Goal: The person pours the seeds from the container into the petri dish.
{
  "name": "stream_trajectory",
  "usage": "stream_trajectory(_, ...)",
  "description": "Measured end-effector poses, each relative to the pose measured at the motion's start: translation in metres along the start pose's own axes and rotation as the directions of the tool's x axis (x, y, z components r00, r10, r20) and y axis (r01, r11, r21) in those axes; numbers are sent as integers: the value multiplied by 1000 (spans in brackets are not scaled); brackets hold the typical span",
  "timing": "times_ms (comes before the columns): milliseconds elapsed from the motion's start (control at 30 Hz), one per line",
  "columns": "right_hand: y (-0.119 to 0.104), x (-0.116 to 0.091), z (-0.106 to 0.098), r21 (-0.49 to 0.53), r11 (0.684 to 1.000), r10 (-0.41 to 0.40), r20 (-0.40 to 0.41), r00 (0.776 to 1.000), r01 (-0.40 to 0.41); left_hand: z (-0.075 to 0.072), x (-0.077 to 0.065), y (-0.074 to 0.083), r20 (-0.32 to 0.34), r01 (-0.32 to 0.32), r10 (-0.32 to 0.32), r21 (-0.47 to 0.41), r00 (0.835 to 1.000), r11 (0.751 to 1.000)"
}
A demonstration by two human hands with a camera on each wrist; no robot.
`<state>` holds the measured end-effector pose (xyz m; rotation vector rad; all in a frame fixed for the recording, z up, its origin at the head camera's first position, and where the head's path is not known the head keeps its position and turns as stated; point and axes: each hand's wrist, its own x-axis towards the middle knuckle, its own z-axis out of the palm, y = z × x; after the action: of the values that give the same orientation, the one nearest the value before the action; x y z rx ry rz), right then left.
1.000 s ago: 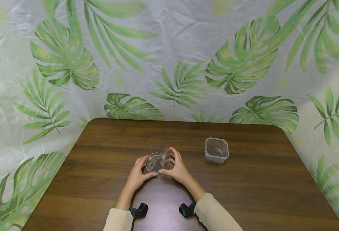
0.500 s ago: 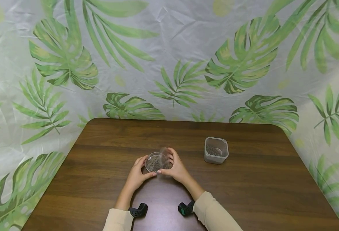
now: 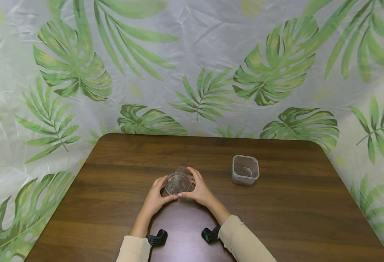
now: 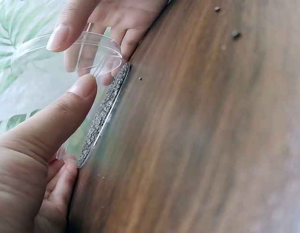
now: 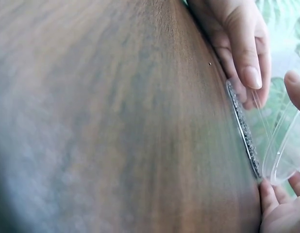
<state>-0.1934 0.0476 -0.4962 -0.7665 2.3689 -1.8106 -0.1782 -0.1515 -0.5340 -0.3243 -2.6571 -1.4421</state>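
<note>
A clear petri dish [image 3: 175,186] holding dark grey grains stands on the table between both hands. My left hand [image 3: 155,198] grips its left side, thumb at the near rim and fingers round the far side. The right hand [image 3: 202,192] holds the clear lid [image 3: 181,169] by its edge, tilted over the dish. In the left wrist view the lid [image 4: 31,53] slants up from the dish's far side, above the layer of grains [image 4: 104,114]. From the right wrist the lid [image 5: 286,158] also appears at an angle to the dish [image 5: 243,127].
A square clear plastic tub [image 3: 245,181] with some of the same grains stands to the right, further back. A few loose grains [image 4: 236,34] lie on the brown wooden table [image 3: 293,203]. A leaf-patterned curtain [image 3: 205,54] hangs behind the table.
The right hand has shifted slightly left, and the lid has swung left from the dish's right side to lie more over it. The left hand and dish stay in place.
</note>
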Motion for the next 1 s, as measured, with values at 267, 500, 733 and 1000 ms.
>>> stream_trajectory(267, 33, 5, 5, -123, 992, 23, 2, 1000, -22, -2, 0, 0, 23, -17, 18, -46, 1000, 999)
stream_trajectory(500, 38, 5, 5, -144, 990, 3, 11, 1000, -1, -3, 0, 0, 34, -18, 21, -66, 999, 998)
stream_trajectory(733, 37, 5, 5, -179, 984, 16, 38, 999, -9, -3, 0, -1, 32, -16, 19, -90, 999, 996)
stream_trajectory(1000, 36, 5, 6, -243, 969, 45, 55, 997, -31, -8, -2, 13, 40, -43, 50, -163, 998, 986)
